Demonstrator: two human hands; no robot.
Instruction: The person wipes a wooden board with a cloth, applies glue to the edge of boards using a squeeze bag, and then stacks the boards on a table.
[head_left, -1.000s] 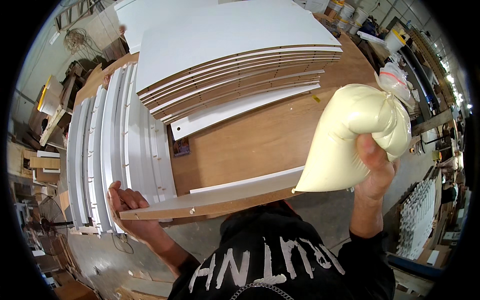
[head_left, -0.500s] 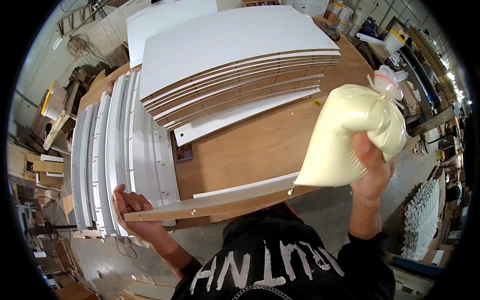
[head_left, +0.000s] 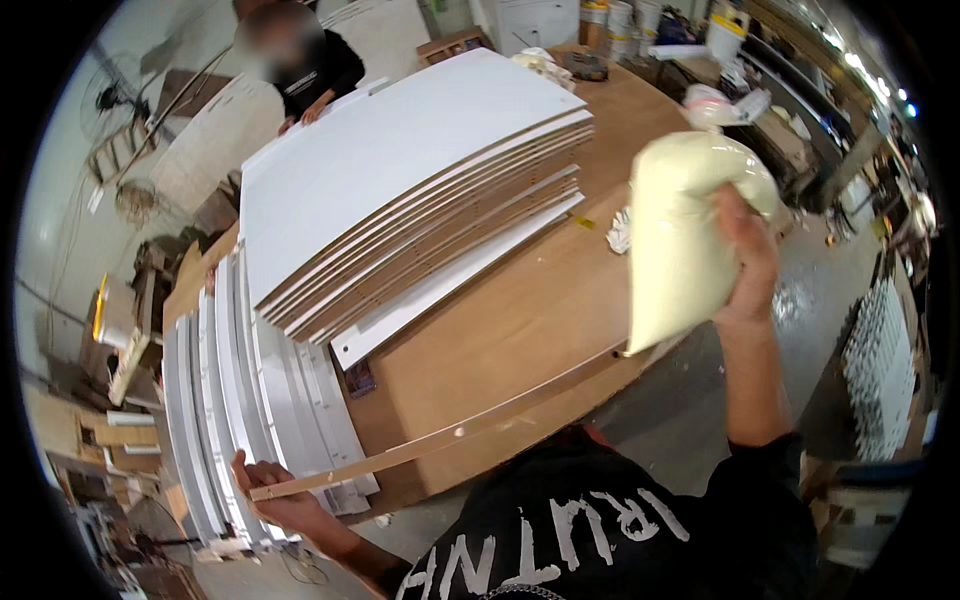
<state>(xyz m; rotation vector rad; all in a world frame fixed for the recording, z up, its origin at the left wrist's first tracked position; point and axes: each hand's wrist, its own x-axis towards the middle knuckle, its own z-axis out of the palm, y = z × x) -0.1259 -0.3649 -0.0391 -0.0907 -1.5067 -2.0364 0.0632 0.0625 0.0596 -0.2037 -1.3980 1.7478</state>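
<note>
My right hand [head_left: 748, 262] is closed round a clear plastic bag of thick pale yellow glue [head_left: 685, 240], with the thumb pressed into its side. The bag's lower corner points down at the right end of a narrow board [head_left: 540, 396]; I cannot tell whether they touch. My left hand [head_left: 285, 497] grips the board's left end, fingers curled beneath and behind it. The board's brown edge faces up, with small holes and a pale drop [head_left: 460, 432] near its middle.
A large stack of white panels [head_left: 420, 150] lies on the brown worktable [head_left: 500, 330]. Long white strips [head_left: 235, 390] stand at the left. Across the stack is another person [head_left: 320, 75], hands at its edge. A crumpled white wad [head_left: 620, 232] lies beside the bag.
The bag's tip has moved right along the board to its far end. The board has tilted so its edge faces up more. Another person has come into view beyond the stack.
</note>
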